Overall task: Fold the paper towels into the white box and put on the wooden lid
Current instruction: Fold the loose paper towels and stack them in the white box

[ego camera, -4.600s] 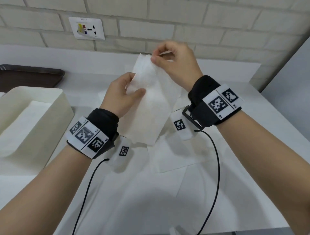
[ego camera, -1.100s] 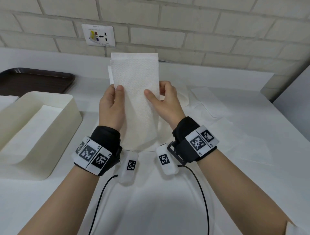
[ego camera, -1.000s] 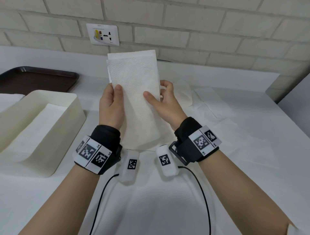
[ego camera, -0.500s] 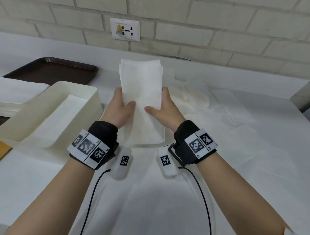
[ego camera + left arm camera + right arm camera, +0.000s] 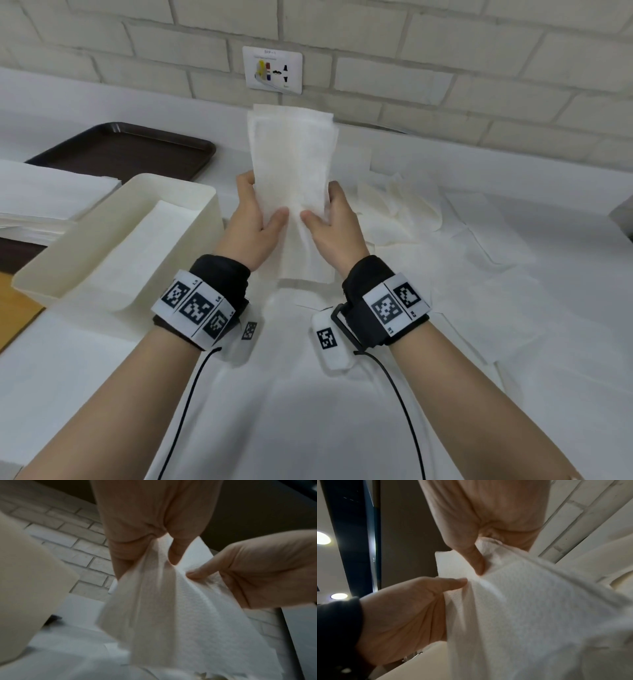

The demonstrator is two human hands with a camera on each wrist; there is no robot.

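Observation:
A folded white paper towel [image 5: 294, 178] stands upright above the table, held between both hands. My left hand [image 5: 255, 222] grips its left edge, thumb across the front and fingers behind. My right hand [image 5: 330, 224] grips its right edge the same way, and the two thumbs nearly meet at the towel's middle. Both wrist views show the same towel [image 5: 180, 615] [image 5: 530, 608] pinched between thumb and fingers. The white box [image 5: 202, 202] sits to the left with paper towel lying flat inside. A wooden piece [image 5: 17, 305], perhaps the lid, shows at the left edge.
A dark brown tray [image 5: 126, 150] lies at the back left, with a stack of white paper towels [image 5: 48, 198] in front of it. Loose and crumpled towels [image 5: 411, 212] cover the table on the right. A wall socket [image 5: 272, 70] sits on the brick wall.
The folded towel stays held by both hands. My thumbs have slid inward until they nearly touch at its middle. The view has shifted left, bringing the box and tray further in.

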